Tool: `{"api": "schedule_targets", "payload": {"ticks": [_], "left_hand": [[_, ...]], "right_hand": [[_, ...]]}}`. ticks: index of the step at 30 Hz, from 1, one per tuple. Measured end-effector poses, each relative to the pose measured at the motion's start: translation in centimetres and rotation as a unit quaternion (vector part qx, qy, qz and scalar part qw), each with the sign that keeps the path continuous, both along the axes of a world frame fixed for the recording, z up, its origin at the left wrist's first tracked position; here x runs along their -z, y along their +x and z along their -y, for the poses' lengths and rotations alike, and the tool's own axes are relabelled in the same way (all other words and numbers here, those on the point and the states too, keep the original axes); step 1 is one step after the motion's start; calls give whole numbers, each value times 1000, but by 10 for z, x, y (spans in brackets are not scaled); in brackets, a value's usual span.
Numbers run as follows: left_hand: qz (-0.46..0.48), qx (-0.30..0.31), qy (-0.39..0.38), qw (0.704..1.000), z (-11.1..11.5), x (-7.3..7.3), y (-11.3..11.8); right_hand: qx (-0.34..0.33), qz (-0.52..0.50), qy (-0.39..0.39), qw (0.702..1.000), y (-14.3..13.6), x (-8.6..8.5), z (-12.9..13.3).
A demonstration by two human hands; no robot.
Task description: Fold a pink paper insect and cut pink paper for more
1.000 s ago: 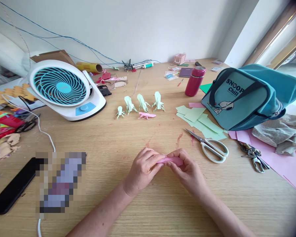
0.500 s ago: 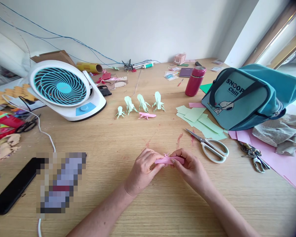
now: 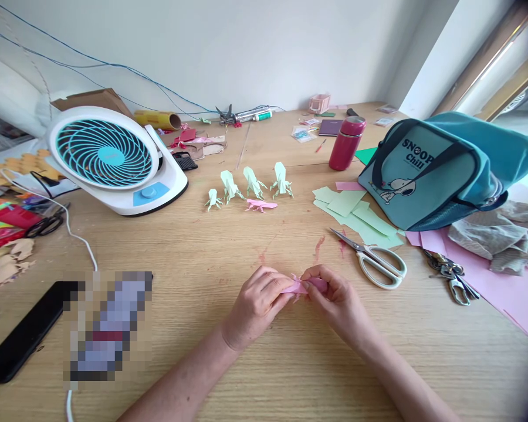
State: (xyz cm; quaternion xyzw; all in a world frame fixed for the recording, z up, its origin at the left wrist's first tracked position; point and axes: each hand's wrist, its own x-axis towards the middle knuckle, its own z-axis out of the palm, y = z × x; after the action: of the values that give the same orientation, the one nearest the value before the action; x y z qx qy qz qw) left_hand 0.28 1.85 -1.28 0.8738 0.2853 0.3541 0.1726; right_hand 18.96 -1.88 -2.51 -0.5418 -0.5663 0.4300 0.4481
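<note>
A folded pink paper piece point(image 3: 296, 286) with small pointed bits is pinched between both hands, low in the middle of the view. My left hand point(image 3: 260, 302) is closed on its left end, thumb and fingers pressed together. At its right end, my right hand point(image 3: 337, 299) grips it between thumb and fingertips. Fingers hide parts of the paper. Beyond the hands stand several pale green folded paper figures point(image 3: 231, 185) in a row, with a pink paper figure point(image 3: 261, 204) lying in front of them.
White-handled scissors point(image 3: 381, 264) lie right of my right hand, near green paper sheets point(image 3: 356, 214) and keys point(image 3: 451, 274). A teal bag point(image 3: 422, 176) and a red bottle point(image 3: 347, 143) stand behind. At left are a fan point(image 3: 114, 155), a cable and a black phone point(image 3: 22, 331).
My left fingers have shifted slightly over the pink paper's left end and cover more of it. The view has moved very slightly. Both hands keep their hold.
</note>
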Motion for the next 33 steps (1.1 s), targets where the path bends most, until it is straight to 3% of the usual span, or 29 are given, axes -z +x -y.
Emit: {"api": "schedule_targets", "payload": {"ticks": [6,21,33], "left_hand": [[11,-14,3,1000,0,1,0],[11,8,89,996,0,0,-3],[10,19,104,994,0,2,-5]], "right_hand": [[-27,50,55,997,3,-7,0],[-49,54,57,996,1,-14,1],[-58,45,52,996,1,-13,1]]}}
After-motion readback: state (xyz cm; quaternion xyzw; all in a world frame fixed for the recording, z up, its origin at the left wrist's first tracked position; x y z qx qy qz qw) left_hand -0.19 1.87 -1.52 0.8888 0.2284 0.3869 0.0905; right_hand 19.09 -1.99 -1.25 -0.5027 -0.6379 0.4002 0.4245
